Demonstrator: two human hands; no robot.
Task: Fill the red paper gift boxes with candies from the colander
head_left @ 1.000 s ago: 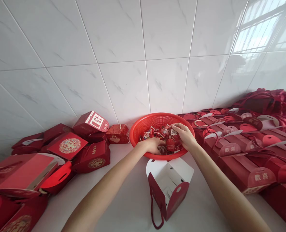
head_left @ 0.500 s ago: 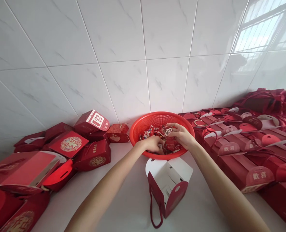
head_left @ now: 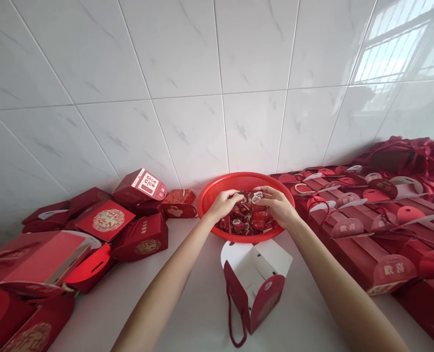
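Both my hands are inside a red plastic basket (head_left: 217,187) with a perforated wall, which holds several small wrapped candies (head_left: 239,226). In my right hand (head_left: 277,208) is a red candy with a white label (head_left: 257,197), gripped between thumb and fingers. At the basket's left side, my left hand (head_left: 224,204) has its fingers closed around a small wrapped candy, mostly hidden behind them. In front of the basket stands an open gift box (head_left: 266,305), dark red outside and white inside, its flaps spread and a red cord handle (head_left: 235,327) hanging on its left.
Red gift boxes (head_left: 140,237) lie piled on the left, some with gold round prints. On the right, rows of dark red boxes (head_left: 371,264) stand packed together, with shiny red material (head_left: 415,151) behind them. A white tiled wall (head_left: 187,132) rises behind the basket.
My left hand has moved up and back within the basket, uncovering candies at its front. My right hand stays near the same spot, with the labelled candy. The open box has not moved.
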